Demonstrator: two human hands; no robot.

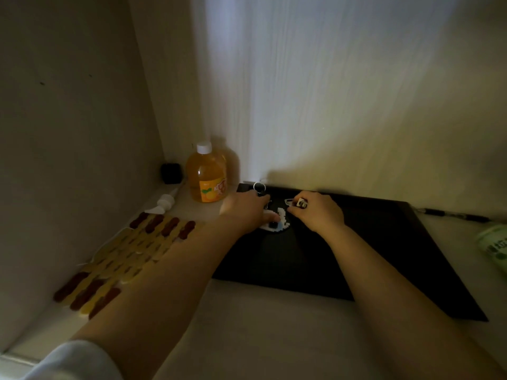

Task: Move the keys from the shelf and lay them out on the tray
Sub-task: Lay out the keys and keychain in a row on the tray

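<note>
At the far left, a beaded mat (123, 259) in yellow and dark red is lying along the side wall, and beyond it a bottle of orange drink (207, 176) is standing in the far corner beside a small black cube (171, 173). Just right of the bottle a black tray (384, 259) is lying flat, and both hands are working at its far left end.

The left hand (244, 211) is reaching out with the forearm stretched long from a pale sleeve, palm down, its fingers pressing on a white pixel-style charm (275, 222) that is resting on the tray. A metal key ring (259, 186) is showing just past its knuckles at the tray's far edge; whether the fingers are pinching it cannot be told.

The right hand (318, 212) is lying palm down next to it, fingers curled narrowly around small metal keys (297, 202), which are poking out at the fingertips just above the tray surface.

This looks like the laying-out step: the bunch is already on the tray and the hands seem to be spreading it. The next move probably calls for fanning the keys apart while the charm is held down.

Far right, a dark pen (452, 215) is lying past the tray, and a blurred green and white packet (493, 242) is sitting at the frame edge.
</note>
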